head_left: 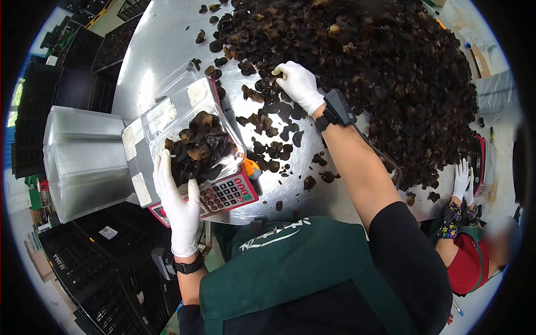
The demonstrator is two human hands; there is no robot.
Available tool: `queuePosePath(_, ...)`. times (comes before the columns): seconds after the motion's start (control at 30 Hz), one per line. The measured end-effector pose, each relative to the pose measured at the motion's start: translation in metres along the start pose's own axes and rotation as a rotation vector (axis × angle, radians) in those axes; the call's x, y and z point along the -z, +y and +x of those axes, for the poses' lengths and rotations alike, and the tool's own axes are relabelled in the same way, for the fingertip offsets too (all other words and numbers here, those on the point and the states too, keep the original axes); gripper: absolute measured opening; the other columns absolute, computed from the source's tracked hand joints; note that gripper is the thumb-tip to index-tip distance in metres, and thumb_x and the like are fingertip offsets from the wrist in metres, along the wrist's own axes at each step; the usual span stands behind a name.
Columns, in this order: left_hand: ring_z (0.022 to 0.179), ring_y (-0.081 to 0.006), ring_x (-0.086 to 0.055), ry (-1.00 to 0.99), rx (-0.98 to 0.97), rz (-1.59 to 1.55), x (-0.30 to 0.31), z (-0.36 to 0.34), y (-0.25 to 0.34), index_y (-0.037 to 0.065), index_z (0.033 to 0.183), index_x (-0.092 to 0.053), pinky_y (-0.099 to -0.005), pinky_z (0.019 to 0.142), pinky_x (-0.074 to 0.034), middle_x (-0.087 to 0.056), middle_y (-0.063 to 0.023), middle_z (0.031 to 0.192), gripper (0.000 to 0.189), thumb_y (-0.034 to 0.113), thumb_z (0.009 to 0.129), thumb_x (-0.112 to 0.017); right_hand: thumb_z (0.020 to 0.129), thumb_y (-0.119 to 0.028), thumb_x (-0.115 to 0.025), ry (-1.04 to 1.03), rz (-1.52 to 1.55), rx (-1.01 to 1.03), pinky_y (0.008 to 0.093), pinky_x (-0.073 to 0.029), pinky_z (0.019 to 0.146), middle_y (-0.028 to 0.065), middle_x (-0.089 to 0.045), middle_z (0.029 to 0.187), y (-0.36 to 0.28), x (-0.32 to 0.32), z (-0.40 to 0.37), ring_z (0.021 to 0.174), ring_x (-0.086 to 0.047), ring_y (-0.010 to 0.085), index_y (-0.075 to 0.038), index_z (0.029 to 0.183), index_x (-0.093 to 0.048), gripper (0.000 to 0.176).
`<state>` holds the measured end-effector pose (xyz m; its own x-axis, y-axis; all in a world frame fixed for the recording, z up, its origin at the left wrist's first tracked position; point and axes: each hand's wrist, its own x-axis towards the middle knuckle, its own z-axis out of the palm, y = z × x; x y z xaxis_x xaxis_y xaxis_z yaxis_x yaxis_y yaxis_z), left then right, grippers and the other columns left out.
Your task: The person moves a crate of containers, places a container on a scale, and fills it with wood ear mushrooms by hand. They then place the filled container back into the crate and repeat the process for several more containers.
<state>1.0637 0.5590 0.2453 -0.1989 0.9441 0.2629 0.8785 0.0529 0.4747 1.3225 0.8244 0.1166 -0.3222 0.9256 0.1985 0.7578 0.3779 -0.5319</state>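
My left hand [177,206], in a white glove, lies along the near left side of a clear plastic clamshell box [230,131], fingers stretched and thumb apart. Dark wood ear mushrooms [202,146] are heaped in the box, which rests with its lid open on a red digital scale [245,187]. At the near edge of a large mushroom pile [391,72], my right hand [300,85], also gloved, has its fingers curled in a pinch at a wood ear mushroom. Its fingertips are partly hidden.
Loose mushroom pieces [273,149] lie scattered on the metal table [153,42]. An orange-handled tool [252,168] sits beside the scale. Stacked clear boxes [84,162] stand left, with black crates [106,268] below. A co-worker's gloved hands [462,181] are at the right.
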Motion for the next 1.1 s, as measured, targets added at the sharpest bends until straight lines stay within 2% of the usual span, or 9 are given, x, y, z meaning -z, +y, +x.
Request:
queuePosePath(0.2, 0.138, -0.0332, -0.042, -0.032, -0.025, 0.061, 0.011, 0.021, 0.020, 0.003, 0.151, -0.035, -0.0410, 0.116, -0.031, -0.045, -0.0181, 0.147, 0.074, -0.003, 0.083, -0.063, 0.079, -0.011, -0.072, -0.020, 0.484, -0.178, 0.0312, -0.051, 0.071, 0.0071, -0.067, 0.088, 0.011, 0.044, -0.024, 0.077, -0.064, 0.0175, -0.007, 0.099, -0.074, 0.021)
queuePosePath(0.27, 0.135, -0.0375, -0.043, -0.013, -0.104, 0.029, 0.003, 0.033, 0.025, 0.003, 0.148, -0.041, -0.0445, 0.114, -0.033, -0.046, -0.0190, 0.146, 0.073, 0.001, 0.080, -0.068, 0.084, -0.011, -0.070, -0.098, 0.678, -0.325, 0.0244, -0.049, 0.068, 0.0020, -0.065, 0.086, -0.005, 0.095, -0.051, 0.070, -0.058, 0.0072, -0.001, 0.102, -0.072, 0.020)
queuePosePath(0.37, 0.138, -0.0387, -0.040, -0.111, -0.244, 0.063, -0.007, 0.048, 0.041, 0.004, 0.145, -0.046, -0.0456, 0.116, -0.031, -0.044, -0.0188, 0.148, 0.064, 0.004, 0.084, -0.065, 0.089, -0.012, -0.065, -0.191, 0.943, -0.486, 0.0194, -0.042, 0.058, -0.0005, -0.064, 0.083, 0.012, 0.123, -0.093, 0.067, -0.054, 0.0041, -0.003, 0.113, -0.066, 0.025)
queuePosePath(0.43, 0.139, -0.0396, -0.039, -0.188, -0.333, 0.134, -0.019, 0.054, 0.039, 0.004, 0.141, -0.051, -0.0468, 0.116, -0.030, -0.045, -0.0193, 0.148, 0.055, 0.007, 0.087, -0.063, 0.095, -0.011, -0.058, -0.210, 1.133, -0.533, 0.0186, -0.042, 0.058, 0.0042, -0.067, 0.098, 0.025, 0.133, -0.115, 0.067, -0.051, 0.0042, 0.001, 0.118, -0.061, 0.026)
queuePosePath(0.53, 0.138, -0.0396, -0.041, -0.205, -0.359, 0.090, -0.023, 0.054, 0.031, 0.000, 0.131, -0.058, -0.0471, 0.115, -0.032, -0.049, -0.0189, 0.145, 0.041, 0.006, 0.090, -0.059, 0.097, -0.009, -0.054, -0.145, 1.567, -0.439, 0.0195, -0.044, 0.061, 0.0106, -0.068, 0.104, 0.030, 0.141, -0.145, 0.068, -0.051, 0.0061, 0.006, 0.122, -0.056, 0.029)
queuePosePath(0.67, 0.125, -0.0360, -0.054, -0.131, -0.377, 0.066, -0.029, 0.053, 0.014, -0.005, 0.119, -0.061, -0.0420, 0.108, -0.041, -0.058, -0.0186, 0.134, 0.030, 0.003, 0.090, -0.062, 0.099, -0.012, -0.053, -0.090, 1.759, -0.390, 0.0203, -0.044, 0.061, 0.0122, -0.067, 0.105, 0.032, 0.146, -0.187, 0.066, -0.050, 0.0080, 0.006, 0.126, -0.056, 0.032)
queuePosePath(0.9, 0.112, -0.0337, -0.060, -0.103, -0.289, 0.054, -0.033, 0.056, -0.005, -0.004, 0.114, -0.062, -0.0401, 0.100, -0.045, -0.064, -0.0179, 0.117, 0.026, 0.006, 0.090, -0.066, 0.092, -0.007, -0.052, 0.050, 1.214, -0.684, 0.0225, -0.045, 0.063, 0.0073, -0.069, 0.095, 0.034, 0.205, -0.311, 0.067, -0.052, 0.0076, 0.002, 0.110, -0.062, 0.023)
queuePosePath(1.0, 0.108, -0.0331, -0.061, -0.073, -0.228, 0.026, -0.031, 0.054, 0.001, -0.004, 0.114, -0.062, -0.0390, 0.098, -0.046, -0.065, -0.0177, 0.115, 0.025, 0.006, 0.091, -0.065, 0.090, -0.006, -0.058, -0.116, 0.835, -0.783, 0.0248, -0.050, 0.073, 0.0031, -0.070, 0.097, 0.037, 0.249, -0.387, 0.082, -0.060, 0.0082, -0.002, 0.101, -0.065, 0.014)
queuePosePath(1.1, 0.099, -0.0284, -0.064, 0.041, -0.197, 0.075, -0.028, 0.054, 0.001, -0.003, 0.114, -0.062, -0.0372, 0.093, -0.048, -0.068, -0.0151, 0.107, 0.024, 0.005, 0.092, -0.065, 0.085, -0.012, -0.067, -0.315, 0.415, -0.902, 0.0322, -0.052, 0.088, 0.0095, -0.071, 0.104, 0.044, 0.268, -0.451, 0.097, -0.067, 0.0197, -0.005, 0.118, -0.066, 0.033)
